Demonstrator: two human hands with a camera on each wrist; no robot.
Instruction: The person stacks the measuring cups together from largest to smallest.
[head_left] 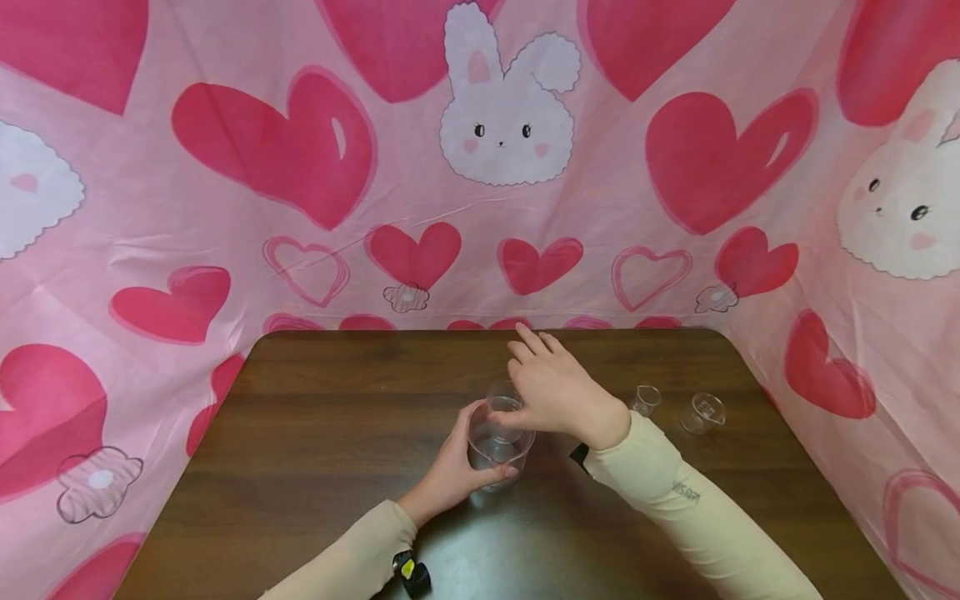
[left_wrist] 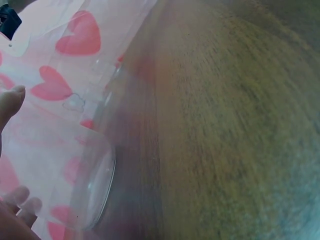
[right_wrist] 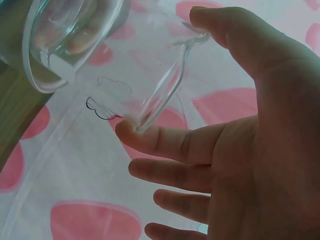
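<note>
A large clear glass beaker [head_left: 495, 457] is near the middle of the table, and my left hand [head_left: 447, 479] grips it round the side. In the left wrist view the base of this beaker [left_wrist: 102, 190] appears tilted, with blurred fingers [left_wrist: 19, 197] behind the glass. My right hand [head_left: 561, 385] is above it, pinching a smaller beaker [right_wrist: 160, 75] by its rim between thumb and index finger. The other right fingers stick out straight. The smaller beaker is at the large one's mouth; how far inside it sits I cannot tell.
Two small glass beakers are to the right: a narrow one [head_left: 647, 400] partly behind the right wrist, and a wider one [head_left: 703, 413] beyond it. The brown wooden table [head_left: 315, 433] ends at a pink cloth [head_left: 480, 208] with hearts and rabbits.
</note>
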